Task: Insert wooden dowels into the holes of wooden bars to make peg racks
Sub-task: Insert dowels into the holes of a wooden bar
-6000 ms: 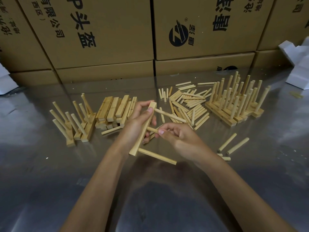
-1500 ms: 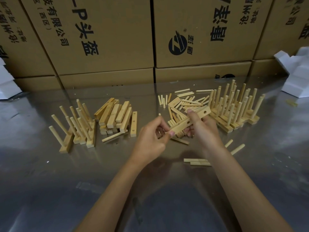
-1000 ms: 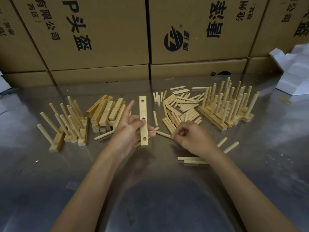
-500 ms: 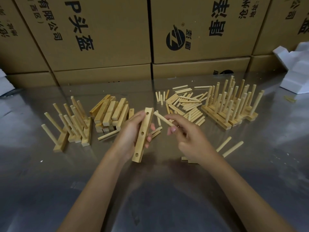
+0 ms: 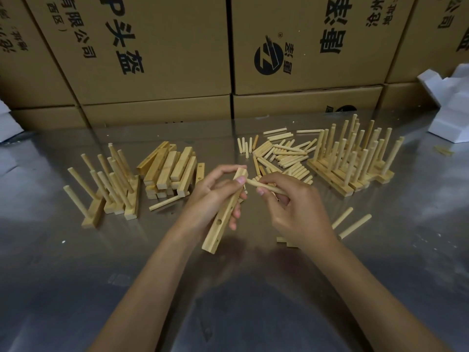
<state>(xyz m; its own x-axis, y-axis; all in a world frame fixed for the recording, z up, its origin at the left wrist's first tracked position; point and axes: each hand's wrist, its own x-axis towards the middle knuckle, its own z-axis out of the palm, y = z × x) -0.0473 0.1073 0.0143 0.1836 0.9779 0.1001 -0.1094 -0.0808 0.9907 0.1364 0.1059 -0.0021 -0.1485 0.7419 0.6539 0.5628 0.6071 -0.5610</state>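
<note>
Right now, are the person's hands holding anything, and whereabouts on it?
The left hand grips a pale wooden bar with drilled holes around its upper half. The right hand pinches a short round wooden dowel along its middle, its tip at the bar's top.

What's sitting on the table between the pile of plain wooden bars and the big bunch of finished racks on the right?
The head view shows a heap of loose dowels lying between the pile of bars and the finished racks.

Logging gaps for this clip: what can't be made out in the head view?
- Top hole of the wooden bar: covered by the left hand, so dowel seating is unclear.
- Dowels under the right hand: mostly hidden.
- Cardboard box print: cut off by the top edge.
</note>
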